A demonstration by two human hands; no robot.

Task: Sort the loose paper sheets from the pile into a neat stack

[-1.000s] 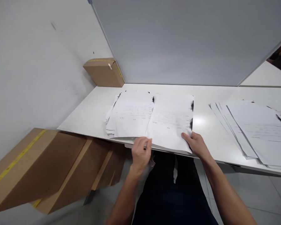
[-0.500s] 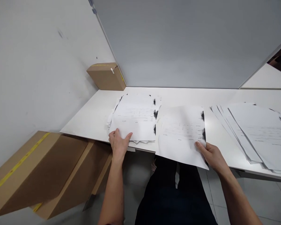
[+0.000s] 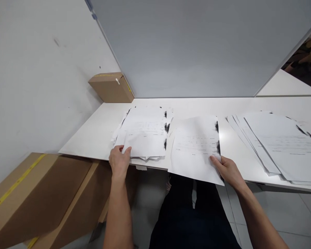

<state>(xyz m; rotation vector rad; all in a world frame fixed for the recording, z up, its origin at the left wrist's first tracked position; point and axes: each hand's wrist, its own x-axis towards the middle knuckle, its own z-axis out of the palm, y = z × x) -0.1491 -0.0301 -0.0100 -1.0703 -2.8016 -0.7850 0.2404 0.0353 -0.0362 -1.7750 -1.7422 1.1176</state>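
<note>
Sheet (image 3: 194,148) is between the two piles, near edge hanging past the table's front, above the wearer's legs (image 3: 189,221). Black smudges (image 3: 218,147) down its right edge; faint print on its face.

Delta: 1 s ago the sheet met the left pile (image 3: 145,133) along its right side, with the left hand down at the front edge near that seam. Now there's a gap between them, and the left hand is over at the pile's near-left corner. Against 0.5 s ago, little change beyond a small view shift.

Right hand (image 3: 229,170): clamped on the sheet's near-right corner, thumb on top. Left hand (image 3: 119,160): thumb and fingers spread at the pile corner, touching it; can't tell if it's pinching any paper. Hands well apart.

Table (image 3: 85,138) is white and glossy. Right pile (image 3: 287,147) is fanned, also smudged. Box (image 3: 112,90) in the back-left corner, against the grey panel (image 3: 191,48) and near the scuffed wall (image 3: 33,76). Cartons (image 3: 49,197) with yellow tape low at left. Floor (image 3: 282,214) is tiled.
</note>
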